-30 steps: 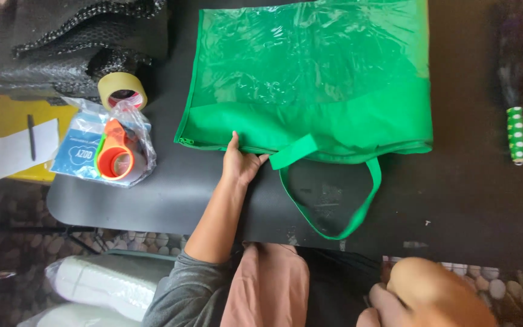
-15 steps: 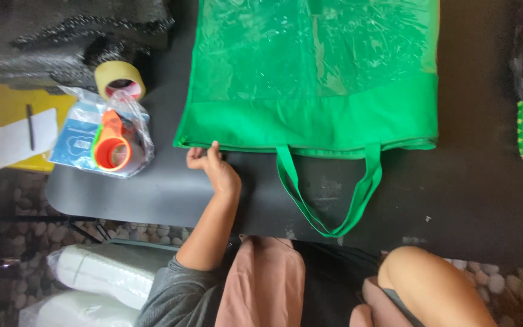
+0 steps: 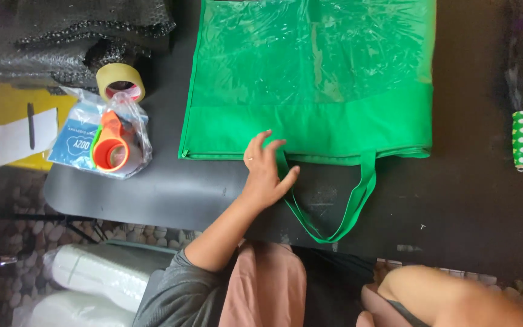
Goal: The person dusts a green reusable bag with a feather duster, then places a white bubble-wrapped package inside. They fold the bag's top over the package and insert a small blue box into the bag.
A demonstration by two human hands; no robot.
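Green bag (image 3: pixel 310 127) edge: left hand (image 3: pixel 264 175) shifted right beside handle (image 3: pixel 334 206), fingers spread, flat.

Single head-worn view, looking steeply down at close range onto dark table (image 3: pixel 152 194); green bag (image 3: pixel 310 91) upper centre, left hand (image 3: pixel 264 175) mid-frame.

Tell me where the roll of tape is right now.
In the head view, the yellowish tape roll sits upper left on the dark table, above the orange tape dispenser.
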